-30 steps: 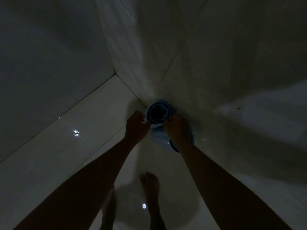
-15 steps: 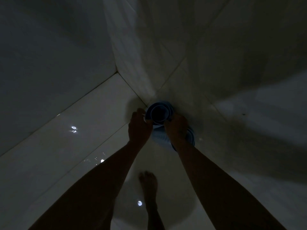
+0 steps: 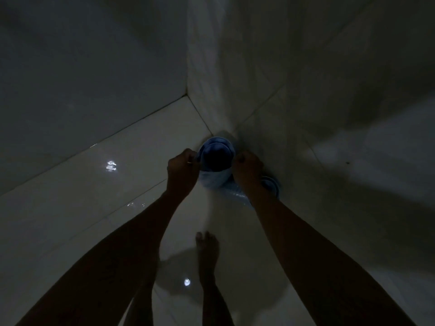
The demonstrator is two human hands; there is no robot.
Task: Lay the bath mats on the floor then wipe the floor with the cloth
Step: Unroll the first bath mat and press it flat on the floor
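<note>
The left hand (image 3: 181, 169) is curled tight on the left edge of a blue rolled bath mat (image 3: 215, 156), knuckles toward me, something small and pale glinting at one finger. The right hand (image 3: 247, 168) mirrors it on the other side, fingers folded round the right edge of the same roll. Between the two fists the mat stands open like a tube, its dark hollow facing up, with paler blue layers ringing it. Its lower part hangs below the hands, lighter in colour, and it is too dim to say whether it reaches the floor.

Just behind the right wrist a second blue mat (image 3: 270, 184) shows, partly hidden by the forearm; it seems to lean in the same corner, and a lighter, ribbed-looking patch lies at its base. Whether it is rolled as well I cannot tell for sure.

Both arms stretch out long and bare from the bottom of the view toward that corner, where two tiled walls (image 3: 235, 67) meet the floor. The floor (image 3: 117, 184) is pale glossy tile, with grout lines running diagonally and small bright glints of light on the left and near the bottom. A bare foot (image 3: 207, 248) stands on the tile between the forearms, toes pointing toward the mats, with a round shadow spreading under it. The whole room is very dark, and details in the walls are lost.
</note>
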